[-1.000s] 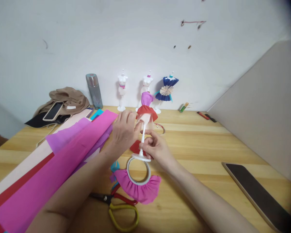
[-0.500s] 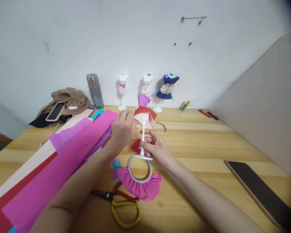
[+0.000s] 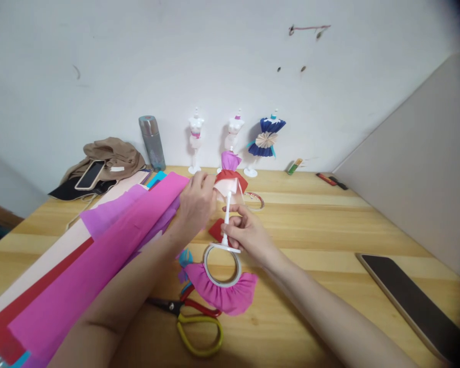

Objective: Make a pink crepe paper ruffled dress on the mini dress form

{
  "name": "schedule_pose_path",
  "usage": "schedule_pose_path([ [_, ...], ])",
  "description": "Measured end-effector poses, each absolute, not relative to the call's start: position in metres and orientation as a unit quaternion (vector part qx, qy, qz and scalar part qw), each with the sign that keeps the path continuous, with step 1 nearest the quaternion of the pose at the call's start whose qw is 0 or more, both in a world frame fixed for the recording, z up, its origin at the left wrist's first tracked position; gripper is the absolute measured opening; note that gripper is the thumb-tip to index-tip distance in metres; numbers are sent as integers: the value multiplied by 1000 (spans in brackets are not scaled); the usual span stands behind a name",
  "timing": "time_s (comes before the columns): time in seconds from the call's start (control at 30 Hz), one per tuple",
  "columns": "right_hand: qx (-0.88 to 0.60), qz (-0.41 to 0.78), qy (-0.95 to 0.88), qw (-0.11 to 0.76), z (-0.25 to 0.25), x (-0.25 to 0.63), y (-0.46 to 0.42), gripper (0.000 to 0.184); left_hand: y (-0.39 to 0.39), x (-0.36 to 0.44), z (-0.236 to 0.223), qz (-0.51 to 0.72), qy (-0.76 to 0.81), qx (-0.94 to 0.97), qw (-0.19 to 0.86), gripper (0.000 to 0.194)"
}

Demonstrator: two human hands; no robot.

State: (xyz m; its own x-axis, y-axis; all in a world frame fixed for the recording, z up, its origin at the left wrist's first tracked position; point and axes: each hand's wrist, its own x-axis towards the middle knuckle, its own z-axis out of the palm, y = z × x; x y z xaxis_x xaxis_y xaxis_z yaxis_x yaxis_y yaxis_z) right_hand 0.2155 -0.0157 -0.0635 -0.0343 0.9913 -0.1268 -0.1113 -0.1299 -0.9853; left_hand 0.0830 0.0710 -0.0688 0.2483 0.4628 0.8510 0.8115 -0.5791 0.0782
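Note:
In my right hand (image 3: 249,232) is the slim white pole of a miniature dress-form stand (image 3: 226,225), held upright with its round base just above the table. The form wears a purple crepe-paper top (image 3: 230,160) and a red paper skirt (image 3: 239,180) over a pale pink paper layer (image 3: 223,189). My left hand (image 3: 197,202) is closed at the skirt's left edge, seemingly pinching the paper; its fingertips are partly hidden. Below the base lie a tape roll (image 3: 238,271), a gathered magenta paper ruffle (image 3: 228,299) and scissors (image 3: 199,320) with red and yellow handles.
Crepe-paper sheets (image 3: 99,260) cover the left side. Behind stand a thermos (image 3: 152,145), two white dress forms (image 3: 195,140) (image 3: 235,128) and one dressed in blue (image 3: 272,125). Phones lie right (image 3: 406,301) and left (image 3: 91,175), the latter by brown cloth (image 3: 111,151). A glue stick (image 3: 294,166) lies near the wall.
The dress form has shifted slightly under my hands, and its pale layer spread out, then drew in somewhat. My left hand has moved a little at the skirt's edge; my right keeps hold of the pole.

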Motion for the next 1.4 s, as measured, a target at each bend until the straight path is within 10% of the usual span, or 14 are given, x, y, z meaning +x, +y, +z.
schedule_pose_path([
  [1.4,-501,506,-496,497,-75,217,-12,39,70,83,-70,-579,-342,-738,56,15],
])
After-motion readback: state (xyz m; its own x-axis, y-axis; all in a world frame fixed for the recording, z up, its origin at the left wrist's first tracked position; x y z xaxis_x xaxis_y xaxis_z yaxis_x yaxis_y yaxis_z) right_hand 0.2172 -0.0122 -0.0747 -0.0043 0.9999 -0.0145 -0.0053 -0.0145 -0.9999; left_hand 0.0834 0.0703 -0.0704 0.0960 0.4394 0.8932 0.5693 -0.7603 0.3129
